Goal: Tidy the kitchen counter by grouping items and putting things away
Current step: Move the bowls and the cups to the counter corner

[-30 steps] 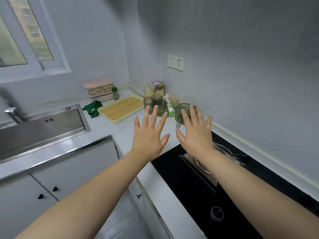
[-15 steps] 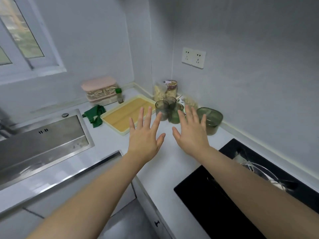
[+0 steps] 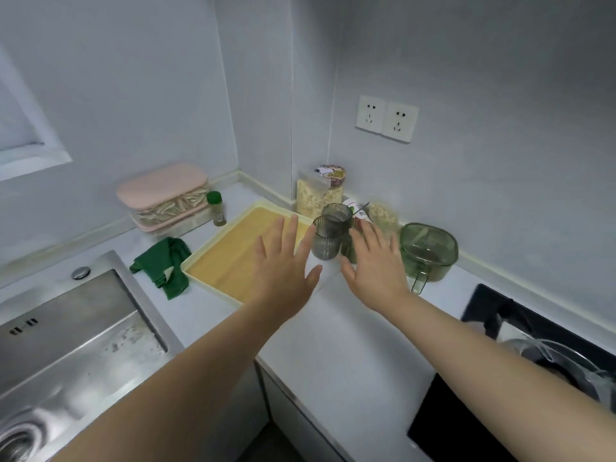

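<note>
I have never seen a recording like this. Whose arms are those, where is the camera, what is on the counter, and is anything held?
No machine here: these are a person's two bare arms, filmed by one wide-angle camera worn on the head, looking down. The left hand is spread above a yellow tray; the right hand is spread beside two grey tumblers. Neither holds anything. On the white counter also lie a green cloth, stacked pink-lidded boxes, a small green-capped bottle, food jars in the corner and a green lidded container with a handle. A steel sink is left, a black cooktop right.
</note>
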Tool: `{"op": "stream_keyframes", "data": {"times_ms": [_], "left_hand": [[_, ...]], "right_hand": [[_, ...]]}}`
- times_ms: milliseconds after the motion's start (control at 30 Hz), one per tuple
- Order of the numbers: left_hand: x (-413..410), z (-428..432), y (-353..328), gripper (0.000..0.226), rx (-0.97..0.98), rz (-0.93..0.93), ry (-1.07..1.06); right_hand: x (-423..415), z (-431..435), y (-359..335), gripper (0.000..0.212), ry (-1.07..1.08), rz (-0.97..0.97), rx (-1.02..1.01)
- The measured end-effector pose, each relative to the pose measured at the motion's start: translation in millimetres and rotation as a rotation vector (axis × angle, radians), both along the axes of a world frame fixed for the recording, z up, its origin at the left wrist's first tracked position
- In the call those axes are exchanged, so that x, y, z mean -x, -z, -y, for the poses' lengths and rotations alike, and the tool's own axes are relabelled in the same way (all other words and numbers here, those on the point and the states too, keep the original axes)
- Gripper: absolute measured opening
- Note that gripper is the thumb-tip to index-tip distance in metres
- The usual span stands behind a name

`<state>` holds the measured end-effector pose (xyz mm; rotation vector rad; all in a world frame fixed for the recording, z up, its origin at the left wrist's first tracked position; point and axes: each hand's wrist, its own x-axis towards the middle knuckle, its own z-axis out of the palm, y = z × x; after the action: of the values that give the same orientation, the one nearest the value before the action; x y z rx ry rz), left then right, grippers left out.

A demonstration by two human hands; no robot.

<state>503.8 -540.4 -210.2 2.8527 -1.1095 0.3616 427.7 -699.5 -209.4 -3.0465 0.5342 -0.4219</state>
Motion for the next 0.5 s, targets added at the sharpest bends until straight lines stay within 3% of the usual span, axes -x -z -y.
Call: {"op": "stream_keyframes", "data": {"times_ms": [233,500], "left_hand": [[-52.6,30.2,33.9,0.072,-0.006,-0.200,0.119],[-121.7,98.0,57.7,0.088,-0.040,-0.448,0.109]], "right_hand": [[-43.8,36.6,29.0,0.057,0.031,-0.026,-0.148],[-100.1,109.2,53.6,0.085,0.147,-0.181,-0.424]]}}
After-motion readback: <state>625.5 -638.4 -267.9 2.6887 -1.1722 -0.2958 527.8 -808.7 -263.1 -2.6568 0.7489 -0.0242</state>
